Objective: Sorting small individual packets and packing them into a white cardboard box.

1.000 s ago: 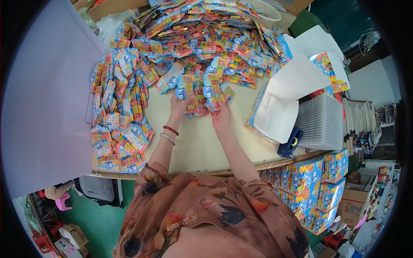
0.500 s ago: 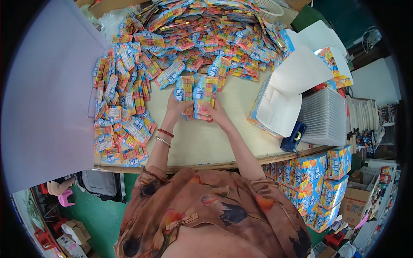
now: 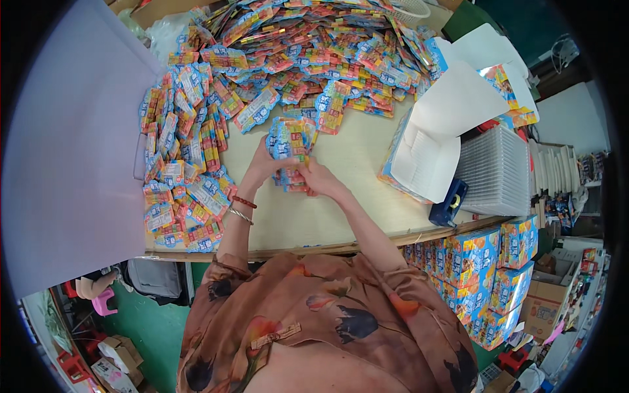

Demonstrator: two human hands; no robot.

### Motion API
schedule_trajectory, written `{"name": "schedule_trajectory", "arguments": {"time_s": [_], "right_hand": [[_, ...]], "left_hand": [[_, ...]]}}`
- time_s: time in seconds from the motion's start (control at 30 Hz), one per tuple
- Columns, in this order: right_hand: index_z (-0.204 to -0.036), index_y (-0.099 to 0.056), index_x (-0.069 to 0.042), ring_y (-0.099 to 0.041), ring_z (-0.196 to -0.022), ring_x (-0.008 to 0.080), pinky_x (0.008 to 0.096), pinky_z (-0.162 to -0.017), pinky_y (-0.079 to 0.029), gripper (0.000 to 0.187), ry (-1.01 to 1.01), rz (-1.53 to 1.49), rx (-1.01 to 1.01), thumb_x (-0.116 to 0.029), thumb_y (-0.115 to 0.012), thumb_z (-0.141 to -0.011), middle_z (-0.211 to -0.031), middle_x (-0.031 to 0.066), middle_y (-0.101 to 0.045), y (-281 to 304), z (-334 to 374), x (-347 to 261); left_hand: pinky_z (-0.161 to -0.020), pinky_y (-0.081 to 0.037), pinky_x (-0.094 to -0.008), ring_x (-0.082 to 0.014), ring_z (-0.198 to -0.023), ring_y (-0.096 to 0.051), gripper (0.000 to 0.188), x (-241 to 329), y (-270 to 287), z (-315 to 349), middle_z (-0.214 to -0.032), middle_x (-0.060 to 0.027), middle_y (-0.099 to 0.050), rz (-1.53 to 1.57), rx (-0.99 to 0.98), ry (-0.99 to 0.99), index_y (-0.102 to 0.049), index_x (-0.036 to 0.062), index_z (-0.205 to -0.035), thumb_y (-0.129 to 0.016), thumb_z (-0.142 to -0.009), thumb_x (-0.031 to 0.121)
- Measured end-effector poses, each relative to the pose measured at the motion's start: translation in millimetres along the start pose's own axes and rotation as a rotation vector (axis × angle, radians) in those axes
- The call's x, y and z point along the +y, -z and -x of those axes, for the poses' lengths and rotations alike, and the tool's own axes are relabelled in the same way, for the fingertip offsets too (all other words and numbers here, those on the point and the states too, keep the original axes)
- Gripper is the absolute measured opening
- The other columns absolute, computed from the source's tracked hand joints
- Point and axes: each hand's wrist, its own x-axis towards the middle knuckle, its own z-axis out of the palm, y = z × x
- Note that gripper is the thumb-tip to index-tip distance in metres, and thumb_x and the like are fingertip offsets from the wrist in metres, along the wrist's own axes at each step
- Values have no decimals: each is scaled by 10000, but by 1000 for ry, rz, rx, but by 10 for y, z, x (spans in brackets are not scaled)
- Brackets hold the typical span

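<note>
Over the middle of the table, a stack of colourful flat packets (image 3: pixel 288 139) with blue scalloped tops is held between my two hands. My left hand (image 3: pixel 263 162) is closed round its left side, thumb across the front. On the lower right edge, my right hand (image 3: pixel 319 178) grips the same stack, fingers partly hidden behind it. Just beyond lies a loose packet (image 3: pixel 333 108), touching the edge of a large heap of like packets (image 3: pixel 314 59). More packets (image 3: pixel 190 144) are strewn down the table's left side.
An open white-lined carton (image 3: pixel 426 160) stands on the table (image 3: pixel 367 196) at right, beside a stack of clear plastic trays (image 3: pixel 495 167) and a dark blue tape dispenser (image 3: pixel 449 203). Printed boxes (image 3: pixel 472 262) are piled below the right edge. A pale panel (image 3: pixel 78 131) borders the left.
The two bundles that were side by side, one in each hand, are now together in one stack. My right hand has moved left, toward my left hand.
</note>
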Motion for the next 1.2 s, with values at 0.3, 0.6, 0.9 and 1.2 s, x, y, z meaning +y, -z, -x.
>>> {"name": "schedule_trajectory", "arguments": {"time_s": [0.3, 0.6, 0.9, 1.2], "right_hand": [[-1102, -517, -5, -657, -798, 295, 377, -702, -487, 380, 106, 684, -270, -341, -488, -926, -906, 185, -656, 304, 402, -428], [-1251, -506, -115, -396, -1271, 342, 482, -959, -415, 458, 682, 592, 1081, -83, -630, -811, -1314, 167, -469, 961, -350, -629], [-1193, -581, -139, -550, -1145, 262, 493, -964, -407, 370, 642, 1702, 165, -84, -593, -828, -1092, 92, -635, 1457, -475, -1154], [-998, -645, -50, -632, -808, 315, 392, -706, -488, 198, 944, 916, -104, -181, -598, -857, -885, 149, -657, 861, -484, -917]], "left_hand": [[-879, -500, -336, -192, -1016, -594, 859, -17, 132, 195, -1140, -104, -593, -7, -17, 46, -360, 2, -1316, -845, -617, 123], [-747, -512, -437, -386, -880, -620, 711, 757, -155, 669, -1071, -195, -590, -591, -147, 50, -386, 82, -1300, -706, -669, 147], [-783, -502, -430, -351, -960, -563, 721, 511, -269, 812, -1068, -153, -570, -728, -8, -240, -354, 103, -1362, -644, -713, -16], [-854, -468, -414, -350, -1040, -537, 834, 462, -325, 806, -1147, -163, -542, -788, -82, -269, -306, 108, -1412, -704, -684, 20]]}}
